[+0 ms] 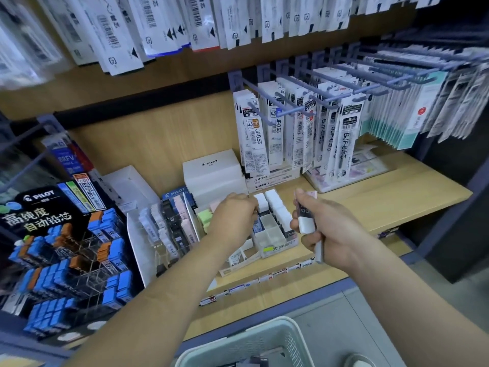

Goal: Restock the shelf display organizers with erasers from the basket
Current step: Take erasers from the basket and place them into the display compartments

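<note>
A white compartmented organizer (275, 241) stands on the wooden shelf (383, 202), with white erasers (277, 206) lined up in its right rows and some cells bare. My left hand (234, 215) reaches into its left side, fingers curled down; what they hold is hidden. To the right of the organizer, my right hand (325, 231) grips a bundle of sleeved erasers (307, 217), white and pink with dark sleeves. The pale green basket (238, 345) sits at the bottom edge, below the shelf.
A clear acrylic organizer (169, 229) with pastel erasers stands left of the white one. A black Pilot lead display (60, 250) fills the far left. A white Pilot box (211, 173) and Mono boxes sit behind. Refill packs (304, 128) hang from hooks above.
</note>
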A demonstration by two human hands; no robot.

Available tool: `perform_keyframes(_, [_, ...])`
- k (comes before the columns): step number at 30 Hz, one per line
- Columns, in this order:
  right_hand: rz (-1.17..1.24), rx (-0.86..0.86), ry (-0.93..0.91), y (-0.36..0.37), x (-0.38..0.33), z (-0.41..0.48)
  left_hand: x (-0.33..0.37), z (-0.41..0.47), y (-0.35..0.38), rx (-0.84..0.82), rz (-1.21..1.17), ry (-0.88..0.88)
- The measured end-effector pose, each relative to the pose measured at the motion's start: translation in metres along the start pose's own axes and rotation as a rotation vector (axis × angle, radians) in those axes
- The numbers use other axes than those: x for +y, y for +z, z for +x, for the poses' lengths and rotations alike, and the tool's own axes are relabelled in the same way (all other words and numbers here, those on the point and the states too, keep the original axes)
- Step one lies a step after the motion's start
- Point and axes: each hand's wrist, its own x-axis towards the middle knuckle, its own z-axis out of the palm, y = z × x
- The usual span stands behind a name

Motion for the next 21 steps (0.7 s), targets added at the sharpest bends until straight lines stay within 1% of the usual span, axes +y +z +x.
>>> perform_keyframes(1, [0.016,-0.001,0.011,0.001,0.001,0.001,0.003,-0.002,-0.006,0.033,-0.004,-0.011])
perform_keyframes(2, [0.041,0.004,0.02,0.003,0.001,0.001,0.009,-0.006,-0.014,0.086,-0.058,-0.045])
perform_keyframes(3, [0.077,0.017,0.027,0.005,0.001,0.002,0.017,-0.013,-0.024,0.125,-0.188,-0.105])
perform_keyframes(4, [0.121,0.039,0.027,0.006,0.0,0.003,0.026,-0.022,-0.034,0.116,-0.406,-0.18])
perform_keyframes(5, [0.162,0.067,0.019,0.007,-0.001,0.004,0.038,-0.033,-0.043,0.04,-0.678,-0.258])
perform_keyframes(6, [0.192,0.095,0.007,0.009,-0.001,0.005,0.05,-0.045,-0.051,-0.083,-0.942,-0.323])
perform_keyframes(7, [0.21,0.12,-0.003,0.011,0.0,0.006,0.06,-0.056,-0.058,-0.199,-1.134,-0.368])
perform_keyframes(8, [0.216,0.142,-0.009,0.014,0.001,0.006,0.068,-0.066,-0.061,-0.269,-1.246,-0.387])
perform_keyframes(9, [0.215,0.159,-0.01,0.018,0.003,0.005,0.073,-0.073,-0.062,-0.287,-1.31,-0.395])
perform_keyframes(11, [0.228,0.181,-0.01,0.026,0.007,0.003,0.077,-0.08,-0.062,-0.23,-1.372,-0.421])
perform_keyframes(13, [0.264,0.182,-0.021,0.033,0.01,0.002,0.074,-0.082,-0.059,-0.15,-1.37,-0.457])
perform_keyframes(17, [0.373,0.079,-0.015,0.04,0.015,0.003,0.065,-0.085,-0.058,-0.035,-1.365,-0.467])
perform_keyframes(21, [0.335,-0.028,-0.034,0.047,0.022,0.0,0.063,-0.085,-0.055,0.068,-1.275,-0.461])
